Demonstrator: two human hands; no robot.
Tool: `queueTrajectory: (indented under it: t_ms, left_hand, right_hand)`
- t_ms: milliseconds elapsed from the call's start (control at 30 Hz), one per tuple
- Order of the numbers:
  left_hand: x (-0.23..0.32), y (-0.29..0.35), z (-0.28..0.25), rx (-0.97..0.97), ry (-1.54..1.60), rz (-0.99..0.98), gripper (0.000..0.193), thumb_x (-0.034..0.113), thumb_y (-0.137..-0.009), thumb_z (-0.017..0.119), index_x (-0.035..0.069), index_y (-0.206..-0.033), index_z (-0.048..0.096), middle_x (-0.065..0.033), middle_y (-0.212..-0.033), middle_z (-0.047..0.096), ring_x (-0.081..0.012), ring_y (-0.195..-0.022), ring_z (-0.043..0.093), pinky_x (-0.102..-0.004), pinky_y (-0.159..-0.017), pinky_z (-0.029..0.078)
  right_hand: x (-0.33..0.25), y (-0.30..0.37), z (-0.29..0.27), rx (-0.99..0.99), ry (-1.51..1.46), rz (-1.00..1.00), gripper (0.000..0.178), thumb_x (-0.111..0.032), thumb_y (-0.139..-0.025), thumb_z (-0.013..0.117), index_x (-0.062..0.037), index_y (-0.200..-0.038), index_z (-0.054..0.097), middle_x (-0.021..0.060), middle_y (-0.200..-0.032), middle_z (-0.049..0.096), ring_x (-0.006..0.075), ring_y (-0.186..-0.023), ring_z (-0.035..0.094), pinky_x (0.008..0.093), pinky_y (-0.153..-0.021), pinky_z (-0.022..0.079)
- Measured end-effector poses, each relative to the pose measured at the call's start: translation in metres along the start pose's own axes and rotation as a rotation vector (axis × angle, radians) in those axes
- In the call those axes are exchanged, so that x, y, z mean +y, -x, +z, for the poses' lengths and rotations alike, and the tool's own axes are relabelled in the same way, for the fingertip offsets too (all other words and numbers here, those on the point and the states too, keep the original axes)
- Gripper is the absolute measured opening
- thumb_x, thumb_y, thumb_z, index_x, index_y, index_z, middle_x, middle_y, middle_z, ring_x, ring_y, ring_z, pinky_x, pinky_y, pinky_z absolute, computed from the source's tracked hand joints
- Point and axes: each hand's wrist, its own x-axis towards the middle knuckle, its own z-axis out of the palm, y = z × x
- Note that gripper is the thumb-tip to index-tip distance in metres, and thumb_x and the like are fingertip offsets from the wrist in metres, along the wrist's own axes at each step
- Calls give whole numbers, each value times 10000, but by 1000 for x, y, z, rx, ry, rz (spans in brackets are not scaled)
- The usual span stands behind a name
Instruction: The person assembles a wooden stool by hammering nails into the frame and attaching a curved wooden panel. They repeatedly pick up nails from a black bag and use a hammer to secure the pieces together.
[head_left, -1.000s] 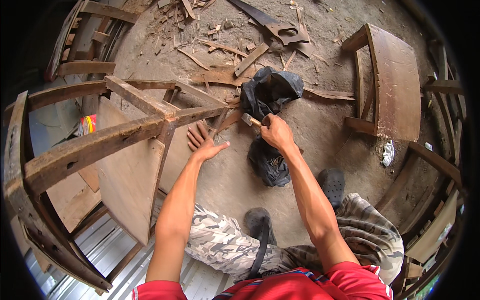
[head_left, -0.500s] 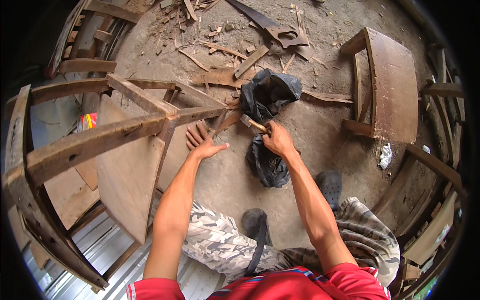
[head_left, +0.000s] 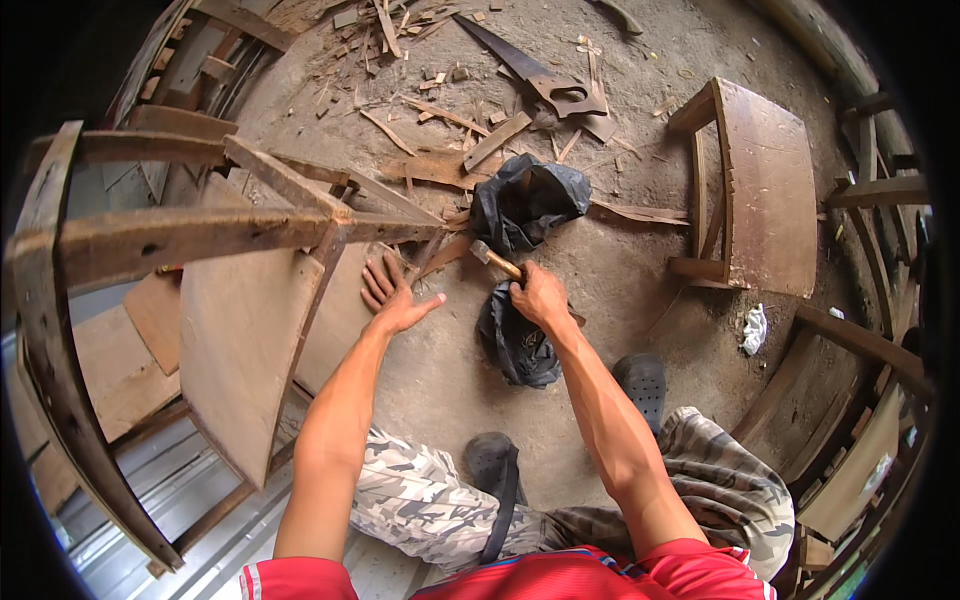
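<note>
My right hand [head_left: 540,296] is wrapped round the wooden handle of a hammer [head_left: 498,262], its metal head pointing up and to the left. Below the hammer head lie two black plastic bags [head_left: 527,203], one beyond my hand and one partly under my wrist. My left hand [head_left: 395,299], fingers spread, lies against a flat wooden panel [head_left: 345,305] of a wooden chair frame [head_left: 190,238]. The frame lies on its side to my left, with a pale plywood board [head_left: 250,325] set in it.
A handsaw [head_left: 545,80] lies at the far side among wood scraps [head_left: 497,141]. To the right a small wooden chair piece [head_left: 767,185] rests on the dirt floor, near a crumpled white wrapper [head_left: 754,330]. More wooden frames [head_left: 865,345] stand along the right edge. Corrugated metal sheeting [head_left: 235,545] lies lower left.
The view has shifted slightly, and the chair frame appears tilted a little differently. Both hands keep nearly the same places, the hammer still in my right hand.
</note>
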Motion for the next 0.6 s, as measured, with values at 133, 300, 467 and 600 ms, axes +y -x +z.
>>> queueTrajectory:
  t_ms: [133,300,467,600]
  left_hand:
    - [-11,-7,23,524,257,93,1088,635,-739,737,121,-1534,201,-196,-1576,162,-360,-1481,95,-567,-1164,109]
    - [8,-23,-4,759,-6,383,598,432,-793,749,77,-1251,601,-110,-1292,554,-290,-1306,410,-490,-1111,253]
    - [33,-33,-4,557,-71,251,434,386,-815,723,97,-1136,691,-78,-1175,655,-237,-1244,499,-505,-1154,196]
    - [36,-39,10,756,-71,293,388,352,-832,716,93,-1121,701,-71,-1122,679,-235,-1186,537,-511,-1158,196]
  right_hand:
    - [5,-3,6,2,31,-24,297,-245,-810,606,-8,-988,630,242,-1009,678,440,-960,637,542,-879,477]
    - [8,-8,15,83,78,-77,296,-259,-811,604,-10,-964,651,248,-955,681,447,-927,639,532,-850,482]
    - [7,-7,15,48,87,-54,270,-251,-800,608,-20,-934,648,236,-927,681,440,-943,630,533,-858,467]
    - [10,-6,20,108,122,-98,258,-246,-789,616,-26,-923,638,215,-939,679,419,-937,627,528,-837,460]
